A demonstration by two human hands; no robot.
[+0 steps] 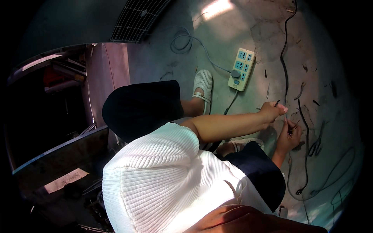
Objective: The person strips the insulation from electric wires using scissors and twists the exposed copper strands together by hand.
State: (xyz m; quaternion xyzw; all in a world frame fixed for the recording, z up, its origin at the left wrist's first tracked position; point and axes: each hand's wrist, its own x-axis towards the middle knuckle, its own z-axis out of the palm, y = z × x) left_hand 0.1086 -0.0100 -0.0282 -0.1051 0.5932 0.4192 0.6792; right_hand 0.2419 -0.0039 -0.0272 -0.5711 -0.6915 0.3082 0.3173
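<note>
A thin black cable (285,70) runs down the floor from the top right to my hands. My left hand (271,112) is closed in a pinch on its lower end; a short dark tip pokes out above the fingers. Just below it, my right hand (290,136) pinches a thin wire (286,115) that meets the left fingertips. Something small and dark shows between the right fingers, too small to name. A second black cable (305,128) lies on the floor to the right of my hands, and beside it a dark tool with two handles (317,141), perhaps pliers.
A cream power strip (241,70) with a grey plug (235,73) lies left of the cables. A grey cord (208,52) loops from that plug. Short scraps (305,68) and a looped thin cable (330,180) lie to the right. My shoe (203,87) stands near the strip.
</note>
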